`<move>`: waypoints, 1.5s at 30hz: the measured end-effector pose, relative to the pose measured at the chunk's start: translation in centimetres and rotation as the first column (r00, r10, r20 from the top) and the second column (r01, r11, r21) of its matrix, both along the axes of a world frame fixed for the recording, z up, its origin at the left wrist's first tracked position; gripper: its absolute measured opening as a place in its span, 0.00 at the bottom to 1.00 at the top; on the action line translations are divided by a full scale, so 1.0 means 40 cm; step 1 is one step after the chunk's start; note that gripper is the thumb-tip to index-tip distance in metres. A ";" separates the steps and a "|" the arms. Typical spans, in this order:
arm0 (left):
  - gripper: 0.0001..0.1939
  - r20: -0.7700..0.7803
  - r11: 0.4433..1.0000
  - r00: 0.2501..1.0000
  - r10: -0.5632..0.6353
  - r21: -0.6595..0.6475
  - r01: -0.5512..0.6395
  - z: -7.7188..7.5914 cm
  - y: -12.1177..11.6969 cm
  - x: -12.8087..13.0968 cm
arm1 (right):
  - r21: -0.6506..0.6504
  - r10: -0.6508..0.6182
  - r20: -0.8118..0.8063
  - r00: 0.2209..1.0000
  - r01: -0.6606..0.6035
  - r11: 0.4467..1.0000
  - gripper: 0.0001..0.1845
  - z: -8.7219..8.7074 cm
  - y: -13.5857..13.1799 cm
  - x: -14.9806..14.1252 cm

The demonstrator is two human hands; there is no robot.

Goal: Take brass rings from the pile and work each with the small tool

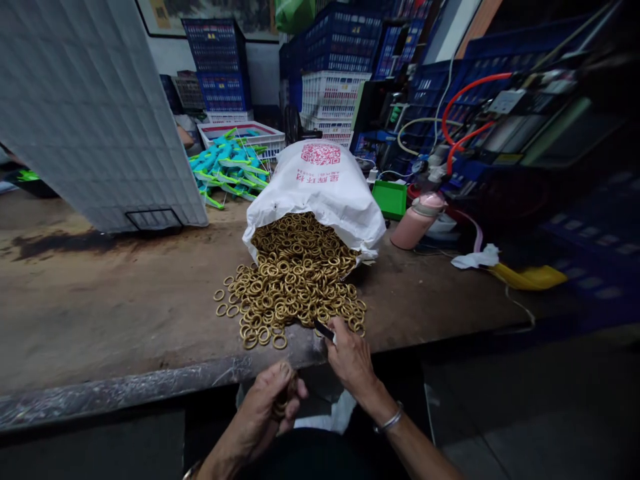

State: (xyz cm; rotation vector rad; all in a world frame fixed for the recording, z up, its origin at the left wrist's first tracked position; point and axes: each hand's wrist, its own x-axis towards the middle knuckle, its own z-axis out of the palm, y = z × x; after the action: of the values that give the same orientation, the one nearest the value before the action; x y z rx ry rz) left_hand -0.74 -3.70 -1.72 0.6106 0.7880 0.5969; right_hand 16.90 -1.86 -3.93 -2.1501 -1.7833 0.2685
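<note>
My left hand is closed around several brass-coloured rings, held just off the table's front edge. My right hand grips a dark, flat, narrow tool, perhaps a blade; its tip reaches the near edge of the ring pile. The heap of brass-coloured rings spills onto the table from the mouth of a white woven sack lying on its side. A few rings lie loose at the pile's left and front. My right fingers partly hide the tool's handle end.
A wooden table has a plastic-wrapped front edge. At left stands a tall white corrugated panel. Behind are teal and green plastic parts and stacked blue crates. To the right are a pink bottle, green tray and red hoses.
</note>
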 end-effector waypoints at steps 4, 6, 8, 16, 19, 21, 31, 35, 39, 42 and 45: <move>0.13 0.039 0.997 0.998 0.054 -0.054 -0.051 -0.001 0.009 0.003 | -0.031 -0.028 0.050 0.998 0.029 0.999 0.10 -0.001 0.011 -0.002; 0.08 0.098 0.990 0.990 0.103 -0.109 -0.093 -0.002 0.013 0.003 | -0.050 -0.033 0.064 0.997 0.036 0.998 0.08 0.001 0.015 -0.006; 0.05 0.164 0.983 0.980 0.116 -0.163 -0.089 -0.006 0.019 0.001 | -0.062 -0.042 0.056 0.998 0.045 0.997 0.07 0.001 0.019 -0.006; 0.08 0.265 0.966 0.950 0.163 -0.239 -0.099 -0.027 0.044 0.007 | 0.070 0.038 -0.334 0.942 -0.015 0.997 0.05 -0.006 0.015 0.000; 0.10 0.200 0.968 0.960 0.197 -0.195 -0.158 -0.020 0.052 0.019 | 0.144 0.128 -0.480 0.868 -0.066 0.987 0.07 0.007 0.003 -0.024; 0.11 0.137 0.967 0.963 0.230 -0.140 -0.211 -0.013 0.057 0.026 | 0.143 0.163 -0.539 0.827 -0.101 0.985 0.06 0.018 -0.006 -0.042; 0.15 -0.071 0.970 0.975 0.211 0.138 -0.200 -0.009 0.052 0.033 | 0.109 0.219 -0.644 0.733 -0.196 0.975 0.06 0.039 -0.021 -0.076; 0.16 -0.237 0.955 0.949 0.209 0.260 -0.145 -0.009 0.050 0.026 | 0.002 0.148 -0.733 0.664 -0.216 0.976 0.10 0.035 -0.016 -0.079; 0.16 -0.299 0.934 0.927 0.224 0.337 -0.117 -0.003 0.049 0.022 | -0.005 0.127 -0.710 0.693 -0.185 0.983 0.11 0.034 -0.010 -0.084; 0.17 -0.254 0.961 0.957 0.142 0.267 -0.072 -0.005 0.046 0.021 | -0.011 0.111 -0.701 0.705 -0.166 0.986 0.10 0.036 -0.008 -0.087; 0.17 -0.157 0.979 0.984 0.087 0.196 -0.055 -0.012 0.043 0.022 | -0.010 0.103 -0.720 0.686 -0.159 0.987 0.10 0.036 -0.009 -0.089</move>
State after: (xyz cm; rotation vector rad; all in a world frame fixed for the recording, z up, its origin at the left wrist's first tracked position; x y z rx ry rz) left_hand 0.15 -1.98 -2.20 0.8185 0.9178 0.6990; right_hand 13.35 -2.21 -2.49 -1.5897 -1.4424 1.0686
